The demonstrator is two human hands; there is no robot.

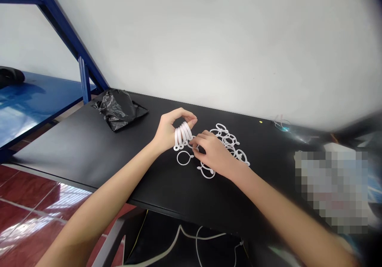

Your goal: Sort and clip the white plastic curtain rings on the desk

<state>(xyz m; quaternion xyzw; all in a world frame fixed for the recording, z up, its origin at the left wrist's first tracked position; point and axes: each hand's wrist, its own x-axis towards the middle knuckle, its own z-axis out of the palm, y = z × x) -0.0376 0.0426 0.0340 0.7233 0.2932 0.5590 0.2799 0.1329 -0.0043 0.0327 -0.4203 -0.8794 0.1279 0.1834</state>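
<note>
My left hand (170, 129) is curled above the black table (89, 151), with a stack of several white plastic rings (183, 135) threaded over its fingers. My right hand (213, 153) reaches in beside it, fingers pinched at the stack's lower edge, on what looks like another ring. A single white ring (185, 158) lies flat just below the stack. A loose pile of more white rings (229, 141) lies behind and right of my right hand, and one ring (207, 172) shows under my right wrist.
A crumpled black plastic bag (119, 108) lies at the table's back left. A blue metal frame and blue shelf (32, 96) stand to the left. Cables (193, 239) hang under the table's front edge. Red floor tiles (26, 207) lie below left. A blurred area (334, 187) covers the right.
</note>
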